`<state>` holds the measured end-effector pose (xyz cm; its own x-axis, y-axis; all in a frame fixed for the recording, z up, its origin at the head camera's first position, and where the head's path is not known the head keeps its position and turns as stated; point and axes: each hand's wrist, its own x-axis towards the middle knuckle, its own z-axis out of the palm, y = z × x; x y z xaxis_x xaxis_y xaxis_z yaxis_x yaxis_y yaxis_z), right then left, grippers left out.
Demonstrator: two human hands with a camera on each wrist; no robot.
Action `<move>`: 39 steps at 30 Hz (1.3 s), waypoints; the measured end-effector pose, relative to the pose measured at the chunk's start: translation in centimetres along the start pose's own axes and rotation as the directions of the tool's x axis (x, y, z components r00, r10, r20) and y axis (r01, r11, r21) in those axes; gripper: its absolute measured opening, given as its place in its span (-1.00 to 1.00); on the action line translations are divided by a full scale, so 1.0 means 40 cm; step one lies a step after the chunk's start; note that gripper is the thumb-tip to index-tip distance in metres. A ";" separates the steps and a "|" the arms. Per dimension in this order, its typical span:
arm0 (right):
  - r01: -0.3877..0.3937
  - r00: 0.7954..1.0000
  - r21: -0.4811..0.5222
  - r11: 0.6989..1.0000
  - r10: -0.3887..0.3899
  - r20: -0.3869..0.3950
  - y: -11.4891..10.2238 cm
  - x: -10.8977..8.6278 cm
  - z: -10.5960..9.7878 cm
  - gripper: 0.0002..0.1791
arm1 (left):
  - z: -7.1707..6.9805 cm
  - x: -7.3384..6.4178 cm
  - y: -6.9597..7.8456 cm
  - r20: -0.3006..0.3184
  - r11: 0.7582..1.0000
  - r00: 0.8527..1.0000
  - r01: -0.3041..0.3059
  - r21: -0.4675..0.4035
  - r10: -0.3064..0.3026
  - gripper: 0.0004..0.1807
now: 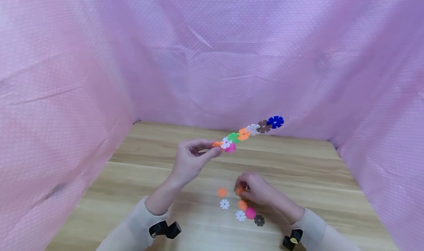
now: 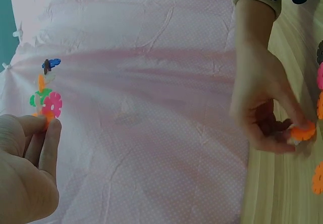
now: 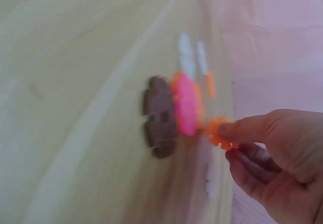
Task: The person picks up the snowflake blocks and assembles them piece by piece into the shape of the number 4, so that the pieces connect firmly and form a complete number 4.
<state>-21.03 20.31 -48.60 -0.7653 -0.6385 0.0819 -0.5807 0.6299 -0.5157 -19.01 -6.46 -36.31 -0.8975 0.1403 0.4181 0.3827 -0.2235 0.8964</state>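
My left hand [image 1: 190, 162] pinches the orange end of a chain of interlocking snowflake discs [image 1: 244, 134], raised above the table. From that end the chain slants up rightward through white, green, orange, white and brown to a blue disc [image 1: 275, 122]. A pink disc [image 2: 52, 105] juts from its side near my fingers. Lower and to the right, my right hand [image 1: 256, 187] pinches a loose orange snowflake disc [image 3: 220, 132] between thumb and fingers. In the head view, those fingers partly cover it.
Loose discs lie on the wooden table [image 1: 149, 140] near my right hand: an orange one [image 1: 222, 192], two white ones [image 1: 224, 204], another orange [image 1: 242, 205], a pink [image 1: 250, 213] and a brown [image 1: 259, 220]. Pink sheeting [image 1: 212, 59] walls the back and sides.
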 end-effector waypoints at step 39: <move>0.112 0.823 0.016 0.994 -0.083 -0.562 -0.124 -0.007 -0.240 -0.74 | -0.010 0.006 -0.012 0.034 0.998 0.998 -0.060 -0.012 0.060 -0.80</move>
<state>-20.62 21.62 -37.87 -0.7374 -0.3294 0.5896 -0.6580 0.5475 -0.5170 -19.47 -6.71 -36.69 -0.8647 0.1595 0.4762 0.4332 -0.2429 0.8679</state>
